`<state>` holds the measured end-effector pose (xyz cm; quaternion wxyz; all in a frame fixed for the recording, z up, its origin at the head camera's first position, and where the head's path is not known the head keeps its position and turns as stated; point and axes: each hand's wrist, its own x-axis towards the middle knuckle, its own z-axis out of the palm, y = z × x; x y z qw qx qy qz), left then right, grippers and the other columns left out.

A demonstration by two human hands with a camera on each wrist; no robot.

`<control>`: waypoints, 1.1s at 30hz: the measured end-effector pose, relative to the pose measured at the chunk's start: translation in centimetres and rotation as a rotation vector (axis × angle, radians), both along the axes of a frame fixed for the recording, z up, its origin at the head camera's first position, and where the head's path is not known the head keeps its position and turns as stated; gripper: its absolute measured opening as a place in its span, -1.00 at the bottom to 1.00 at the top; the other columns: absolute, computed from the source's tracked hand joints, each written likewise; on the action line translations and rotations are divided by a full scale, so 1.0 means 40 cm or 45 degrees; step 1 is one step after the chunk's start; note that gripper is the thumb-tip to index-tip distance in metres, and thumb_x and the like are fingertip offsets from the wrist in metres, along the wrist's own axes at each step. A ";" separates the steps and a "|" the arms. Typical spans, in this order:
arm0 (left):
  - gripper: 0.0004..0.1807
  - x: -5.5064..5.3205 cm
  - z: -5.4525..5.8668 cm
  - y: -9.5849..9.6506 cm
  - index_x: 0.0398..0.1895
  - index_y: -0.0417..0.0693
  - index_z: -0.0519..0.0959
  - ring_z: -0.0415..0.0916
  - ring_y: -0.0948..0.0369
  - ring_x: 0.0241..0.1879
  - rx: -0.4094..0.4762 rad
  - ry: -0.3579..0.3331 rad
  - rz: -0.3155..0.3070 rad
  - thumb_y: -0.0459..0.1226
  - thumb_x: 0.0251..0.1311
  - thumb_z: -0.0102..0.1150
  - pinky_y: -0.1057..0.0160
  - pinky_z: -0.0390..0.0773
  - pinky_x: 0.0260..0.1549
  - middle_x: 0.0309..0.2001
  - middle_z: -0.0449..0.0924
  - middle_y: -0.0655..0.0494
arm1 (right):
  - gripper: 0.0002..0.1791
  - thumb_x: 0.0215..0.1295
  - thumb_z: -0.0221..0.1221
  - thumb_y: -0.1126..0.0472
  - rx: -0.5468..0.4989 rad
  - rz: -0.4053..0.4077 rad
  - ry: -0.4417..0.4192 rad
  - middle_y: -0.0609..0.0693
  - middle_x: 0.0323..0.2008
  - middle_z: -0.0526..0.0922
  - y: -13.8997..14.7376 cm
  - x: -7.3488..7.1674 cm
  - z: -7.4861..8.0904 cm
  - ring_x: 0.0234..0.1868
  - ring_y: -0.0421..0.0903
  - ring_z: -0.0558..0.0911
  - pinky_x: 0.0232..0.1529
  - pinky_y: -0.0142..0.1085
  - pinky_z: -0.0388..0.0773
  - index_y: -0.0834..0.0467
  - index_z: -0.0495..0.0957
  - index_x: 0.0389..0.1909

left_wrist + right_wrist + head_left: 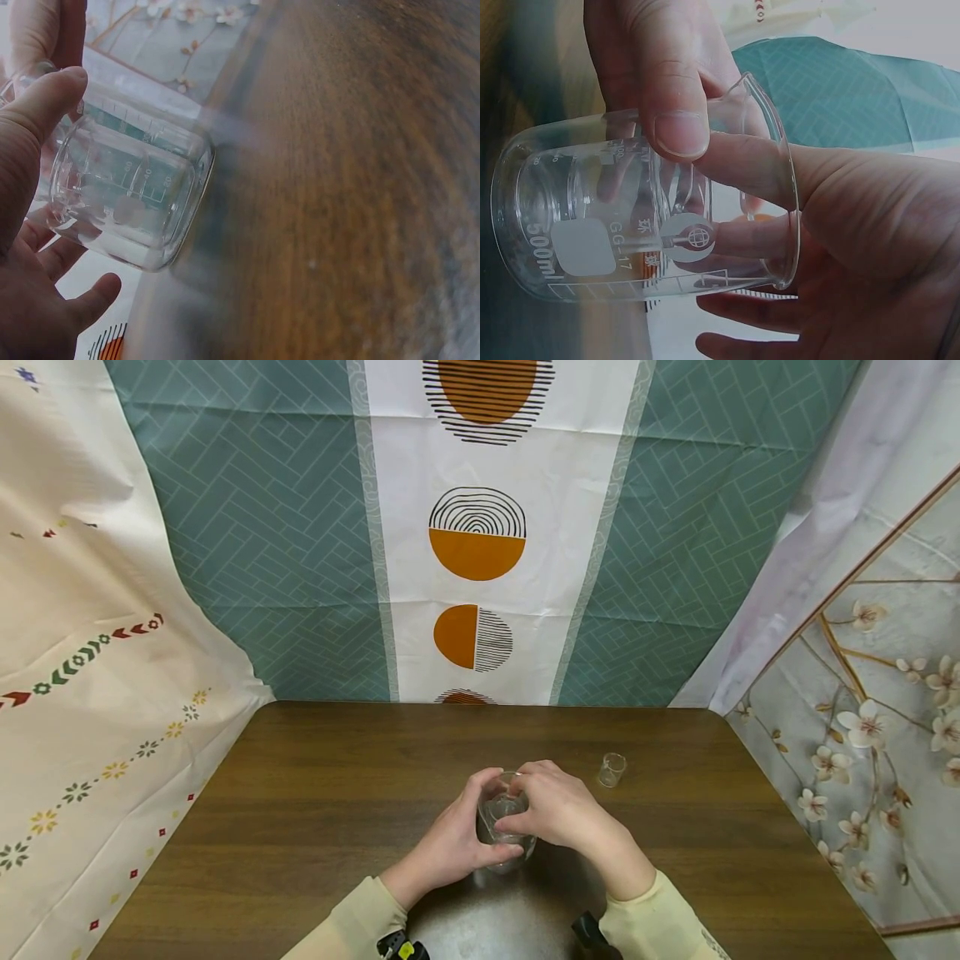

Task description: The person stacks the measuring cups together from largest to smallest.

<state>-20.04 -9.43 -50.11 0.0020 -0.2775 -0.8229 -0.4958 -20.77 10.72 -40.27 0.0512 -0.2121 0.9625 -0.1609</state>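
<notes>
A clear glass beaker marked 500ml point(536, 247) stands in front of me, with a smaller graduated beaker point(146, 187) nested inside it. My left hand point(452, 842) grips the large beaker from the left side, its thumb across the near wall. From the right, my right hand point(561, 808) reaches over the rim. Its thumb and fingers dip into the mouth and pinch the inner beaker near its top. Glass reflections partly hide the exact contact.
A tiny glass beaker point(612, 770) stands on the brown wooden table point(337, 752), beyond my right hand. A patterned teal and white cloth point(480, 652) hangs behind the table's far edge. Other printed cloths hang at both sides.
</notes>
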 end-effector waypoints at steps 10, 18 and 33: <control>0.14 0.003 0.003 0.002 0.68 0.29 0.09 0.46 0.15 0.43 -0.004 -0.033 0.008 0.05 0.20 0.70 -0.19 0.44 0.39 0.44 0.48 0.21 | -0.61 0.15 0.64 -0.13 -0.027 0.002 0.013 -0.12 -0.02 0.70 0.002 0.000 -0.005 0.20 0.00 0.60 -0.04 0.01 0.65 0.00 0.81 -0.15; 0.14 0.004 0.005 0.002 0.68 0.30 0.09 0.46 0.14 0.44 -0.003 -0.051 0.012 0.05 0.19 0.70 -0.20 0.43 0.39 0.45 0.48 0.20 | -0.60 0.14 0.64 -0.14 -0.027 -0.010 0.008 -0.14 -0.02 0.69 0.002 -0.002 -0.008 0.18 -0.01 0.60 -0.02 0.01 0.65 -0.01 0.82 -0.12; 0.16 0.002 0.001 0.001 0.70 0.18 0.09 0.48 0.13 0.42 0.001 -0.038 0.004 0.03 0.20 0.70 -0.19 0.45 0.38 0.44 0.49 0.18 | -0.59 0.15 0.64 -0.14 -0.019 -0.020 -0.001 -0.15 -0.05 0.68 0.000 -0.002 -0.009 0.14 -0.03 0.60 -0.03 0.00 0.64 0.00 0.83 -0.11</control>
